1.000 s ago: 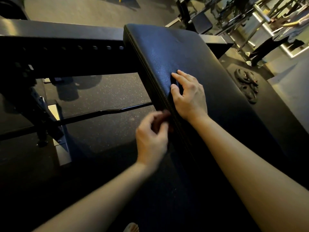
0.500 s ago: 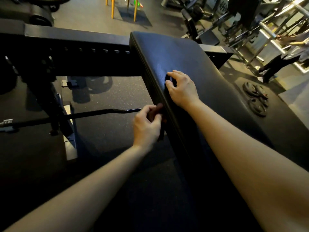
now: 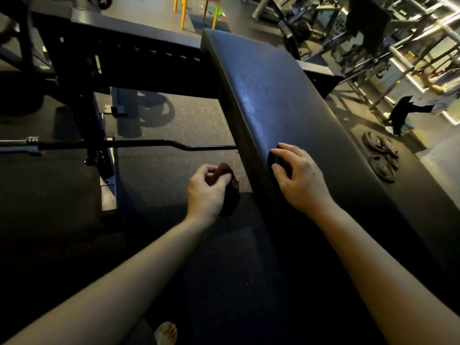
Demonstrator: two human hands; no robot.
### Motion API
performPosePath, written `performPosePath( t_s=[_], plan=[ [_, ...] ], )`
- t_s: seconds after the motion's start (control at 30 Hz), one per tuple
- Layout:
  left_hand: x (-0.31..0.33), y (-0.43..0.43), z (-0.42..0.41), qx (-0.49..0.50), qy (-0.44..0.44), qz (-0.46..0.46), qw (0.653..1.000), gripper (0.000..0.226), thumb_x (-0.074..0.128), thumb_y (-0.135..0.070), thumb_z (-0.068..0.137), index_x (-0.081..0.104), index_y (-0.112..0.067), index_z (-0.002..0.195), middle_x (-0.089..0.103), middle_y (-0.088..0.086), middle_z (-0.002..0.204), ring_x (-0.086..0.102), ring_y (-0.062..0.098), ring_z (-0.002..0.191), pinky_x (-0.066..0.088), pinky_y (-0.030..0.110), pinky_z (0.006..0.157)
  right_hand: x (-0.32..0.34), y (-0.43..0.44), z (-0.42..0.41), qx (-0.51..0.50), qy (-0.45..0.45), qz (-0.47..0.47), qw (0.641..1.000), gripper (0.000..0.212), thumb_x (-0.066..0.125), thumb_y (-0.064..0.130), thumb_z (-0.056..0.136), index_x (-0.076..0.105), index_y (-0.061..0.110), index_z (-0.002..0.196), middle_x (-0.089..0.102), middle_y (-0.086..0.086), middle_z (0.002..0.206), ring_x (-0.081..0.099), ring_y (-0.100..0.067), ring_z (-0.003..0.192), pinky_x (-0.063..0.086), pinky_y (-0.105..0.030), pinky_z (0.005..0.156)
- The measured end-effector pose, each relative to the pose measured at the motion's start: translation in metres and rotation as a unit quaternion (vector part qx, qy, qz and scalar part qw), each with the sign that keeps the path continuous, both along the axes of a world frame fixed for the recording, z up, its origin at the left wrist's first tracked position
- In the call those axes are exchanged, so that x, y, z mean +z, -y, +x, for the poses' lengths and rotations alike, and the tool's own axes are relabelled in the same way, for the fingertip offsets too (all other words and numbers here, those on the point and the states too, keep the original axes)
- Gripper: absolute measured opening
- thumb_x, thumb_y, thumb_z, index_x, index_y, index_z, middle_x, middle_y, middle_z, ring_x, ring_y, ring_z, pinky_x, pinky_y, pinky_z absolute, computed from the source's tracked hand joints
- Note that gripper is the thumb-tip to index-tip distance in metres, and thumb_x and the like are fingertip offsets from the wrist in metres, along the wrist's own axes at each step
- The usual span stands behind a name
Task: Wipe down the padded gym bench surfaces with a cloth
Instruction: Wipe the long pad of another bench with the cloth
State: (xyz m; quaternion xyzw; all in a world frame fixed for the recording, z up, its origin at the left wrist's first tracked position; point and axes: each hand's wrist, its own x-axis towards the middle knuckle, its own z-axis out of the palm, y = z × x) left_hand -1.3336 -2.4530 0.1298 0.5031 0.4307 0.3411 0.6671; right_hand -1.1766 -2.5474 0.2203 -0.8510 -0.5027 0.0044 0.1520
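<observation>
Two hands apart, left hand (image 3: 207,189) gripping cloth (image 3: 231,195) now drawn off bench pad (image 3: 286,100) edge, right hand (image 3: 302,179) pressing pad top

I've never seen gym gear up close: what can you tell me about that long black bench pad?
The bench pad is a long, thick black cushion in grained, leather-like covering with rounded far corners and a seam along its side. Light glints on its top. It runs away from the viewer across a black metal frame. The right hand rests on its top near the left edge, fingers arched. The left hand, gripping a dark cloth, seems just clear of its side.
</observation>
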Motion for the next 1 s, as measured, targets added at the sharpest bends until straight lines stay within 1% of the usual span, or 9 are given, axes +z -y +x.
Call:
performPosePath(
  t_s=[0.13,0.2,0.3,0.4,0.53,0.7,0.83,0.93,1.0],
  plan=[
    [0.013,-0.008,0.026,0.036,0.082,-0.120,0.989,0.015,0.073,-0.021,0.091,0.059,-0.022,0.084,0.067,0.004,0.082,0.065,0.022,0.076,0.056,0.036,0.063,-0.008,0.005,-0.011,-0.013,-0.008,0.021,1.000,0.041,0.058,0.020,0.100,0.059,0.015,0.141,0.051,-0.005,0.151,0.043,-0.020,0.142,0.030,-0.035,0.117],
    [0.023,-0.003,0.038,0.030,0.094,-0.144,0.985,0.015,0.069,-0.030,0.092,0.057,-0.022,0.090,0.066,0.004,0.086,0.065,0.024,0.078,0.056,0.043,0.066,-0.008,0.005,-0.012,-0.019,-0.002,0.023,1.000,0.041,0.057,0.021,0.100,0.059,0.016,0.141,0.051,-0.005,0.151,0.043,-0.020,0.142,0.029,-0.034,0.117],
    [0.035,0.015,0.045,0.016,0.114,-0.152,0.982,0.018,0.066,-0.034,0.097,0.051,-0.022,0.100,0.067,0.006,0.097,0.065,0.021,0.084,0.057,0.046,0.079,-0.007,0.005,-0.013,-0.023,-0.002,0.030,0.999,0.041,0.058,0.022,0.099,0.060,0.017,0.140,0.053,-0.004,0.150,0.044,-0.018,0.141,0.029,-0.031,0.116],
    [0.040,0.030,0.036,0.004,0.163,-0.170,0.972,0.017,0.058,-0.038,0.102,0.054,-0.023,0.100,0.068,0.005,0.095,0.065,0.020,0.083,0.055,0.043,0.073,-0.007,0.005,-0.013,-0.028,-0.011,0.036,0.999,0.040,0.059,0.022,0.099,0.061,0.017,0.139,0.054,-0.003,0.149,0.045,-0.018,0.140,0.029,-0.030,0.115],
    [0.033,0.030,0.021,-0.018,0.165,-0.115,0.979,0.004,0.061,-0.018,0.102,0.061,-0.020,0.099,0.071,0.001,0.087,0.068,0.018,0.079,0.056,0.038,0.067,-0.007,0.004,-0.014,-0.030,-0.014,0.036,0.999,0.040,0.059,0.024,0.099,0.061,0.019,0.139,0.055,-0.002,0.148,0.045,-0.017,0.140,0.031,-0.035,0.116],
    [0.025,0.029,0.010,-0.082,0.079,-0.064,0.991,0.038,0.085,-0.014,0.081,0.057,-0.020,0.106,0.069,0.003,0.097,0.068,0.015,0.085,0.055,0.028,0.068,-0.004,0.006,-0.016,-0.031,-0.020,0.032,0.999,0.040,0.058,0.024,0.099,0.061,0.018,0.139,0.054,-0.004,0.149,0.045,-0.020,0.141,0.031,-0.038,0.117],
    [0.012,0.025,0.002,-0.079,0.089,-0.111,0.987,0.017,0.081,-0.008,0.085,0.070,-0.016,0.096,0.075,0.006,0.090,0.071,0.021,0.084,0.060,0.029,0.070,0.004,0.011,-0.016,-0.022,-0.047,0.011,0.999,0.040,0.060,0.021,0.098,0.062,0.016,0.138,0.053,-0.005,0.150,0.045,-0.020,0.141,0.032,-0.036,0.118],
    [0.004,0.025,-0.001,-0.029,0.096,-0.137,0.985,0.008,0.077,-0.010,0.089,0.071,-0.013,0.092,0.073,0.006,0.081,0.071,0.021,0.068,0.060,0.037,0.054,0.010,0.028,-0.020,-0.025,-0.036,-0.001,0.999,0.043,0.063,0.022,0.096,0.061,0.016,0.139,0.054,-0.004,0.149,0.045,-0.019,0.141,0.033,-0.035,0.118],
    [0.004,0.029,0.005,-0.020,0.117,-0.150,0.982,0.007,0.074,-0.008,0.091,0.068,-0.011,0.092,0.071,0.006,0.078,0.069,0.018,0.060,0.055,0.033,0.043,0.011,0.043,-0.026,-0.028,-0.023,-0.011,0.999,0.044,0.063,0.022,0.096,0.060,0.017,0.140,0.052,-0.004,0.151,0.044,-0.019,0.142,0.031,-0.036,0.118]
  ],
)
